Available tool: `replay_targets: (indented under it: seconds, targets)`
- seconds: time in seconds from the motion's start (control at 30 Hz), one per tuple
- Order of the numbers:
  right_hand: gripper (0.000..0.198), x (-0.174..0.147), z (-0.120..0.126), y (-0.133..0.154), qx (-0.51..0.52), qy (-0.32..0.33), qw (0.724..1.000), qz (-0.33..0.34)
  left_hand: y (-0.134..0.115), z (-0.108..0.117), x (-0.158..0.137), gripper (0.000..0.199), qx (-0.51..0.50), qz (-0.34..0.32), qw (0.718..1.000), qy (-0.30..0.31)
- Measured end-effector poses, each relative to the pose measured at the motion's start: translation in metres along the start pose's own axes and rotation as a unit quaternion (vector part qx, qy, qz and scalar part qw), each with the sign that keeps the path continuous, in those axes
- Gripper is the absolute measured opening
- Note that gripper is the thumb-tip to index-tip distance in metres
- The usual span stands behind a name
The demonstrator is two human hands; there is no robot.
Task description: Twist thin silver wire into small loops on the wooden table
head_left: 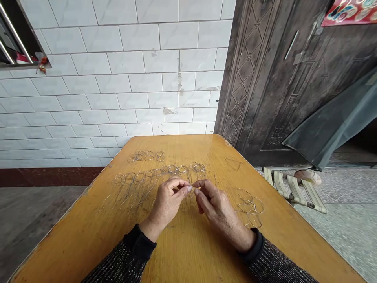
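Observation:
My left hand (171, 198) and my right hand (216, 204) meet over the middle of the wooden table (182, 251). Thumb and forefinger are pinched on each, with the fingertips almost touching. Between them is a thin wire (193, 188), mostly hidden by the fingers. Just beyond the hands lies a row of coiled wire loops (156, 173), several with straight tails pointing toward me. To the right of my right hand sits a loose group of wire rings (250, 207), overlapping one another.
A smaller cluster of wire loops (147, 156) lies at the far left of the table, and a single bent wire (234, 163) at the far right. The table's far edge meets a white tiled wall (129, 82). A strapped stool (294, 188) stands right, by a dark carved door (271, 90).

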State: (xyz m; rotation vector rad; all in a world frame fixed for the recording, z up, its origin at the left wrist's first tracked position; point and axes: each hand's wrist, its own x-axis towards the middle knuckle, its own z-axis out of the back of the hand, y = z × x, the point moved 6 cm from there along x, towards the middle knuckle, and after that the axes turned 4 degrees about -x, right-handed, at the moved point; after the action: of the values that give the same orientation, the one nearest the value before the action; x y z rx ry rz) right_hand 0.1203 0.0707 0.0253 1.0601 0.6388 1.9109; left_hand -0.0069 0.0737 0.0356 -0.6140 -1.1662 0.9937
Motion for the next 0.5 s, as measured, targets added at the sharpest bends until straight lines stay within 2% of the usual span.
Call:
replay_targets:
  seconds: [0.1,0.23,0.4,0.5]
  targets:
    - [0.016,0.000,0.002,-0.001,0.013,0.000,1.000,-0.010,-0.001,0.002,0.000,0.015,0.007,0.013,1.000,-0.001]
    - [0.017,0.000,0.002,0.001,-0.024,0.015,1.000,0.008,0.000,0.001,0.000,0.015,-0.010,0.028,1.000,0.003]
    - [0.016,-0.001,0.003,0.006,-0.067,0.023,0.997,0.030,0.012,-0.004,-0.003,0.018,-0.111,0.113,0.987,0.000]
    - [0.014,-0.002,0.001,0.007,-0.072,0.028,0.997,0.032,0.013,-0.006,-0.003,0.018,-0.163,0.129,0.978,-0.006]
